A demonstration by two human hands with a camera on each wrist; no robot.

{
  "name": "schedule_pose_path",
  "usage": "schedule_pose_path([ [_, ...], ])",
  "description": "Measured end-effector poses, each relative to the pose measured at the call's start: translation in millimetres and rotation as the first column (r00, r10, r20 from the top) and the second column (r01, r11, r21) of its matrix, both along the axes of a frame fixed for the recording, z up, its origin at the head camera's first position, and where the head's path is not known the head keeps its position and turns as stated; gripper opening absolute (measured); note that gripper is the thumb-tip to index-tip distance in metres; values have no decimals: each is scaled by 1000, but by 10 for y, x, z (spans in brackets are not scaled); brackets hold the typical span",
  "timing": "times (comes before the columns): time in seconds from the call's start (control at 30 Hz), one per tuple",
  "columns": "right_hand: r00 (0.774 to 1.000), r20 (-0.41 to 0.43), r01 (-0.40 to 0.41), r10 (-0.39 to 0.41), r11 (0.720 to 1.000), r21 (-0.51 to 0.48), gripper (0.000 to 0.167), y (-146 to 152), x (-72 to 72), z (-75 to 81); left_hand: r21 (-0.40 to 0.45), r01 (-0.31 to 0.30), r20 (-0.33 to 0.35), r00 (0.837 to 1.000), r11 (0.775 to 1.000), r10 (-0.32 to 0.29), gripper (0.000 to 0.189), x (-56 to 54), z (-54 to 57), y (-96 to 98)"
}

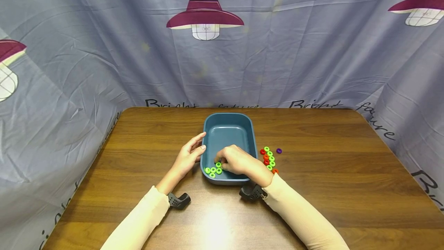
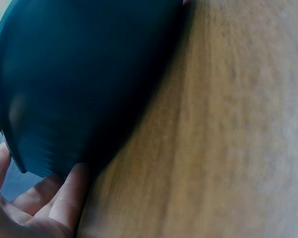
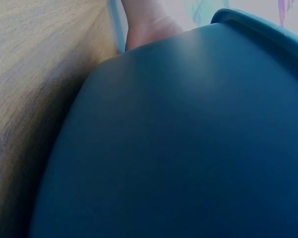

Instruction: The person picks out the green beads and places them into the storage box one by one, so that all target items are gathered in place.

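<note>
A blue-grey rectangular tray [image 1: 227, 120] lies on the wooden table, with several bright green rings [image 1: 213, 170] in its near left corner. My right hand [image 1: 237, 160] reaches down into it, fingers bent, thumb and forefinger on either side of a green ring [image 1: 218, 164]. On the left, my left hand [image 1: 187, 156] rests against the outer wall and rim with loosely spread fingers. In the left wrist view its fingers [image 2: 69, 196] touch the tray wall [image 2: 54, 99]. The tray's outer wall [image 3: 164, 134] fills most of the right wrist view and hides my right fingertips.
Right of the tray, on the wooden table [image 1: 329, 157], lies a loose cluster of green rings [image 1: 272, 159] and red rings [image 1: 266, 162], partly behind my right wrist. A purple ring [image 1: 279, 151] sits a little apart. A printed curtain [image 1: 270, 57] hangs behind the table.
</note>
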State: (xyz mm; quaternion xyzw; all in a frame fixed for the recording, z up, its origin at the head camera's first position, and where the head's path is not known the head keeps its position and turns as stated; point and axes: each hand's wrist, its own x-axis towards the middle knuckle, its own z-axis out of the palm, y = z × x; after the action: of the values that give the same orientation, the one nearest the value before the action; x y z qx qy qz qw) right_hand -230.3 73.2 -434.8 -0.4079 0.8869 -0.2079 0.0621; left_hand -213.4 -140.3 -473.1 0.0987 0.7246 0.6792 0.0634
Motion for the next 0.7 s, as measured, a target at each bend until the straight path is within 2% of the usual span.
schedule_pose_path([
  [0.7, 1000, -21, 3, -3, 1000, 2, 20, 34, -7, 11, 5, -7, 15, 1000, 1000, 6, 53, -19, -21, 3],
])
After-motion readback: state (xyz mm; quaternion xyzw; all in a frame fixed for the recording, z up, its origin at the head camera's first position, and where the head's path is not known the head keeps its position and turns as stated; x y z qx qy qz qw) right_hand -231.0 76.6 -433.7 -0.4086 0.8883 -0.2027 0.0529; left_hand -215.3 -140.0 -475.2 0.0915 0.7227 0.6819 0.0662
